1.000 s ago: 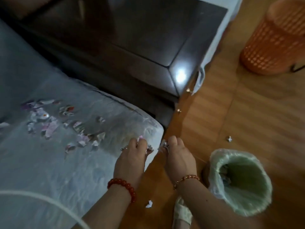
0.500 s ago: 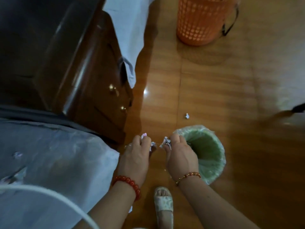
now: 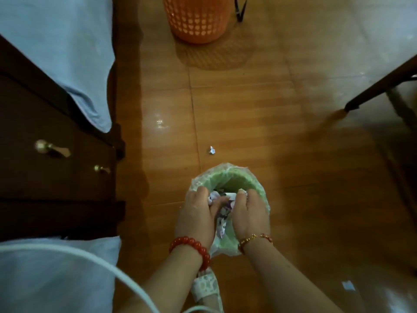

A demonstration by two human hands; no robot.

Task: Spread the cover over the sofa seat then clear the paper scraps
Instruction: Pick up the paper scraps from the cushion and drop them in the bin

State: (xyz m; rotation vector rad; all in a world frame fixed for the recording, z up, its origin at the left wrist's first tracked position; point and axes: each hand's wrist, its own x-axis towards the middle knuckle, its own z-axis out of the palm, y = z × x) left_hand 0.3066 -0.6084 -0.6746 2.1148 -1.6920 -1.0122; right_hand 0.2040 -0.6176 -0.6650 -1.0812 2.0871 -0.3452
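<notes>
Both my hands are over the mouth of a small green bin (image 3: 234, 175) lined with a thin plastic bag. My left hand (image 3: 197, 213) and my right hand (image 3: 250, 214) are cupped together around a bunch of white and purple paper scraps (image 3: 222, 203). A few scraps hang down between my palms into the bin. One crumpled scrap (image 3: 211, 150) lies on the floor just beyond the bin. Another small scrap (image 3: 348, 286) lies on the floor at the lower right. A corner of the pale blue sofa cover (image 3: 56, 274) shows at the lower left.
A dark wooden cabinet (image 3: 56, 172) with brass knobs stands at the left, with a pale blue cloth (image 3: 58, 41) above it. An orange perforated basket (image 3: 198, 16) stands at the top. A dark furniture leg (image 3: 372, 91) slants in at the right. My slippered foot (image 3: 206, 290) is below the bin.
The view has swung from the sofa to the floor. Both hands carried the paper scraps rightwards and down, from beside the sofa edge to over the green bin's mouth.
</notes>
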